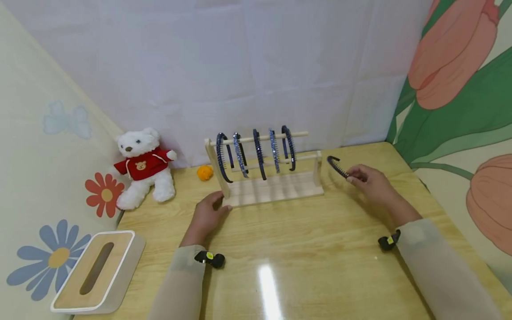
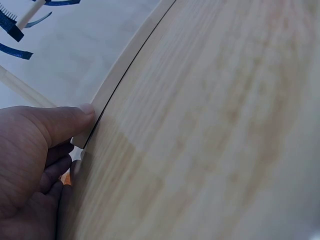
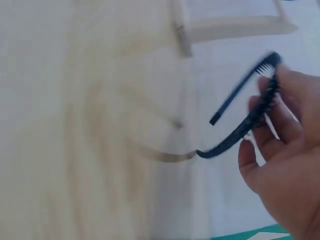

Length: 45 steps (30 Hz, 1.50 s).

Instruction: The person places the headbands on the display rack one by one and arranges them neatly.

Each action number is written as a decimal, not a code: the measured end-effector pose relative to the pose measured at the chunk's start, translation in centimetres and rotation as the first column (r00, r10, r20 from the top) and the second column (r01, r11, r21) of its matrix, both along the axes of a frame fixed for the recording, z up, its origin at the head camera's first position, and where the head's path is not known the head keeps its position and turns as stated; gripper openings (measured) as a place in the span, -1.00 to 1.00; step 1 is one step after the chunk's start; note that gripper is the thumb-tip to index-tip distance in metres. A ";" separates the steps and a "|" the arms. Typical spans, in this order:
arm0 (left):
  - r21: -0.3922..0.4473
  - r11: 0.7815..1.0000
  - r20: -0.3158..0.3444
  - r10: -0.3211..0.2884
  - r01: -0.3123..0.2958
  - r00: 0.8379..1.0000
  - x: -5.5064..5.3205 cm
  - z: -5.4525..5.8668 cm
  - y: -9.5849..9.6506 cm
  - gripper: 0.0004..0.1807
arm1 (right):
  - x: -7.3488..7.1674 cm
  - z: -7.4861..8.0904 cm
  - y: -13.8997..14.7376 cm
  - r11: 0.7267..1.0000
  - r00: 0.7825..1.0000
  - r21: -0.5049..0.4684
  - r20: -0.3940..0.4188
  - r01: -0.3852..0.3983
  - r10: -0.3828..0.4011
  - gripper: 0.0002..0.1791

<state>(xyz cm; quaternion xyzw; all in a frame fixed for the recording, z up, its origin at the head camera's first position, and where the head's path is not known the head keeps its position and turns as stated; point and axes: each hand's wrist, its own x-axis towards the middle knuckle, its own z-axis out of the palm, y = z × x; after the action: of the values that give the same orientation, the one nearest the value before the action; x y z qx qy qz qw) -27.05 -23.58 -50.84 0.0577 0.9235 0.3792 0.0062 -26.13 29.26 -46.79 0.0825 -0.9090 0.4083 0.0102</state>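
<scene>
A pale wooden headband rack stands near the back of the table, with several dark blue toothed headbands hung over its upper bar. My left hand grips the left end of its base. In the left wrist view the thumb lies on the base's edge and the other fingers curl behind it. To the right of the rack, my right hand pinches a dark headband between thumb and fingers, held just above the table. The right wrist view shows this headband with its teeth and both ends pointing away from the palm.
A white teddy bear in a red hoodie sits at the back left. Between it and the rack lies a small orange ball-like thing. A tissue box with a wooden top stands at the front left. A white cloth hangs behind the table.
</scene>
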 end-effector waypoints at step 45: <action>-0.024 1.000 -0.006 -0.008 0.008 1.000 -0.4 -0.2 -0.2 -0.39 | -3.2 11.1 -12.0 0.061 0.995 -0.998 0.016 0.022 -0.101 -0.78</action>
<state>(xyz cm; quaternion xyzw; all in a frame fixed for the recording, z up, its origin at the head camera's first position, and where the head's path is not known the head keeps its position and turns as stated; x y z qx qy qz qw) -27.44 -23.81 -51.04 0.0626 0.9277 0.3681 0.0056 -29.32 17.30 -35.71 0.0264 -0.3855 0.9161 0.1071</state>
